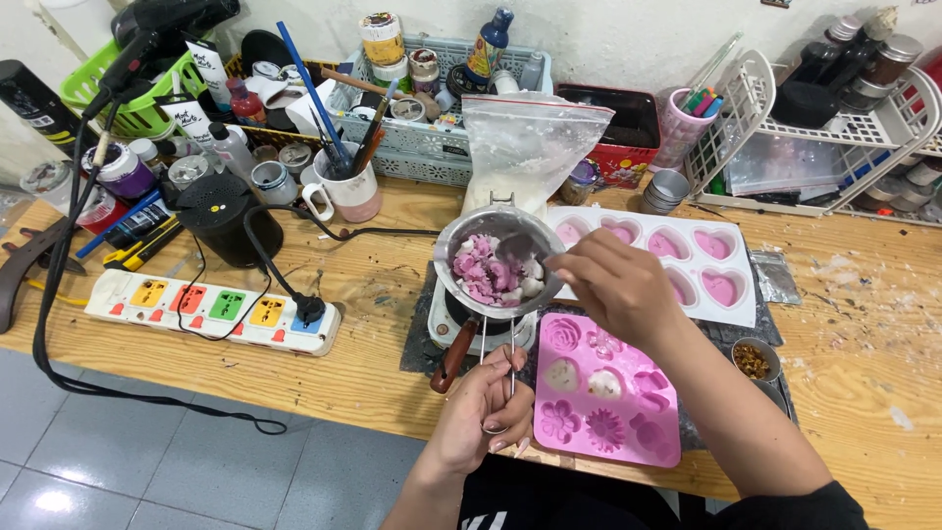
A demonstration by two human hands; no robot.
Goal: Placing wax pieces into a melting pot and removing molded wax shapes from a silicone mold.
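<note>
While the wooden workbench spreads across the whole view, its back edge is crowded with baskets of paint bottles and jars, and a white wire rack stands at the far right. A white power strip with coloured sockets lies at the left, a black cord plugged into it, near a squat black appliance. A clear plastic bag of white flakes stands upright behind the centre. To its right lies a white mould with heart-shaped cavities, several filled with pink. Nearer the person, a pink silicone mould with flower-shaped cavities lies flat, two cavities holding pale material. A white mug of brushes stands behind the cord.

At the centre, a small metal sieve-like bowl rests over a little pot with a wooden handle, set on a small white burner. The bowl holds chunks of pink and white material.

The left hand is closed around the bowl's thin wire handle, just beside the pink mould. The right hand pinches a metal spoon, its bowl among the chunks. A tiny dish of brown bits sits at the right.
</note>
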